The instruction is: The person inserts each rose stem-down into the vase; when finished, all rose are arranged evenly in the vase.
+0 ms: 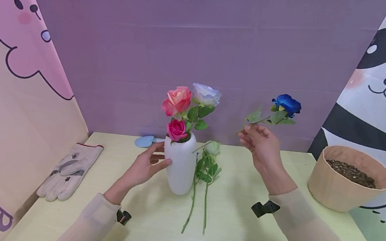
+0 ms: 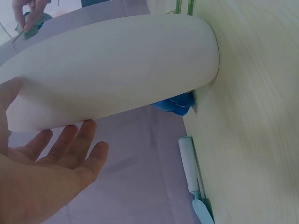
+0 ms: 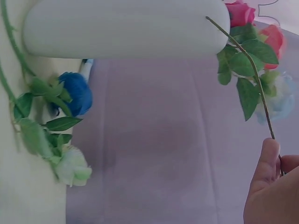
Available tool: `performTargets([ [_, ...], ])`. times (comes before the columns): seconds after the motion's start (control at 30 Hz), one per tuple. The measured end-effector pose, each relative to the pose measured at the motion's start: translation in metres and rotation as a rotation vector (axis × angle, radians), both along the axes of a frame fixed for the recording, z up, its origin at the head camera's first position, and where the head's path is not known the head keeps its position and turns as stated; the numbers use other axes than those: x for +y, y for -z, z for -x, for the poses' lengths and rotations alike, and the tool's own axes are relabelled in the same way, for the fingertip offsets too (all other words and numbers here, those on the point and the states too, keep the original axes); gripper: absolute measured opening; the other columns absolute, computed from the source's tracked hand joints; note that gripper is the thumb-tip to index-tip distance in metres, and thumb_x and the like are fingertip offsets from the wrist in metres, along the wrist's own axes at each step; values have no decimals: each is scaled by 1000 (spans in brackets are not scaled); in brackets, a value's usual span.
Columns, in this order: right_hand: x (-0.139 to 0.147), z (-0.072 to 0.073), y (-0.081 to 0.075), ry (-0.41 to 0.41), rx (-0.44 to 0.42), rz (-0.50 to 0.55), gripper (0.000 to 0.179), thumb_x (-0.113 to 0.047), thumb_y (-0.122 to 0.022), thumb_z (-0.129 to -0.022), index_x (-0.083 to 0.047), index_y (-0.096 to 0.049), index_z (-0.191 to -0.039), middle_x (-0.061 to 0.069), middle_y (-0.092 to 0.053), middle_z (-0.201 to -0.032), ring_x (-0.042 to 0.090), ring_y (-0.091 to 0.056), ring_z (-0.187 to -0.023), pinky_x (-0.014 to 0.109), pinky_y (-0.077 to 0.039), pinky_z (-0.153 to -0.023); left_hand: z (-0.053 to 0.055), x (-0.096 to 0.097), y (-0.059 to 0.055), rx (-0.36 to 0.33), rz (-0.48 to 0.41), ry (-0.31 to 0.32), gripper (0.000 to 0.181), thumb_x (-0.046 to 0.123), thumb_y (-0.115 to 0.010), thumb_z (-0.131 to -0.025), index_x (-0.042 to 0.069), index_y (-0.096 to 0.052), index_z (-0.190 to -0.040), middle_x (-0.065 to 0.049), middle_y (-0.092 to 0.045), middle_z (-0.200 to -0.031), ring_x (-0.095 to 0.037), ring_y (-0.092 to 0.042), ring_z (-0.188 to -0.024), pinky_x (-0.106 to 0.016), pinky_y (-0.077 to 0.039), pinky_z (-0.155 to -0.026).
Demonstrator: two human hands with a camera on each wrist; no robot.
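A white vase (image 1: 181,169) stands upright on the table. My left hand (image 1: 146,166) holds its left side, thumb at the front and fingers along the side (image 2: 56,158). In the vase are a coral rose (image 1: 176,100), a pale blue-white rose (image 1: 206,95) and a magenta rose (image 1: 176,130). My right hand (image 1: 263,146) is raised to the right of the vase and pinches the stem (image 3: 256,77) of a blue rose (image 1: 287,104). That stem's cut end points toward the vase, overlapping it in the right wrist view. The held bloom is out of that view.
Beside the vase lie a pale green-white rose (image 1: 213,147) and another blue rose (image 3: 77,93), stems toward me. A light blue trowel (image 1: 145,141) is behind the vase. Work gloves (image 1: 72,171) lie left; a tan pot (image 1: 332,188) holding soil stands right. A purple backdrop (image 1: 132,58) rises behind.
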State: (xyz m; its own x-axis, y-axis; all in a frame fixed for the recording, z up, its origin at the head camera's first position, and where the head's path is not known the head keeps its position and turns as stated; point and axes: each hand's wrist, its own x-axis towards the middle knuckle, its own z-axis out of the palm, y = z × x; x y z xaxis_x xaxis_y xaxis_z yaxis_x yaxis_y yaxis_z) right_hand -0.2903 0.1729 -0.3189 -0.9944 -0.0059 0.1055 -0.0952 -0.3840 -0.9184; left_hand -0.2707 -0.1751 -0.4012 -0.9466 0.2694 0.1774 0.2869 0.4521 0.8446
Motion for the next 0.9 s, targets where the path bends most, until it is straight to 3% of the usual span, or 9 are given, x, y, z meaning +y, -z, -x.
performTargets([
  [0.3,-9,-1,-14,24,36,82,16,-14,-70,-93,-8,-57,-99,-1,-70,-89,11,-74,-80,21,-61,-76,-1,0,0,-1,-1,-2,68,42,-69,-93,18,-39,-150,-11,-54,-142,-33,-58,-130,-51,-45,-112],
  [0.63,-19,3,-18,102,60,157,22,-11,-71,-92,-7,-52,-102,1,-68,-90,12,-74,-76,21,-61,-71,-1,0,-2,2,-1,0,68,41,-69,-94,18,-40,-150,-11,-53,-142,-32,-58,-130,-50,-46,-112],
  [0.9,-34,5,-15,126,76,69,15,-9,-68,-94,-7,-56,-103,0,-68,-85,9,-74,-75,21,-61,-71,0,1,-1,-3,-8,3,67,40,-69,-94,17,-40,-150,-11,-53,-142,-35,-57,-130,-52,-45,-113],
])
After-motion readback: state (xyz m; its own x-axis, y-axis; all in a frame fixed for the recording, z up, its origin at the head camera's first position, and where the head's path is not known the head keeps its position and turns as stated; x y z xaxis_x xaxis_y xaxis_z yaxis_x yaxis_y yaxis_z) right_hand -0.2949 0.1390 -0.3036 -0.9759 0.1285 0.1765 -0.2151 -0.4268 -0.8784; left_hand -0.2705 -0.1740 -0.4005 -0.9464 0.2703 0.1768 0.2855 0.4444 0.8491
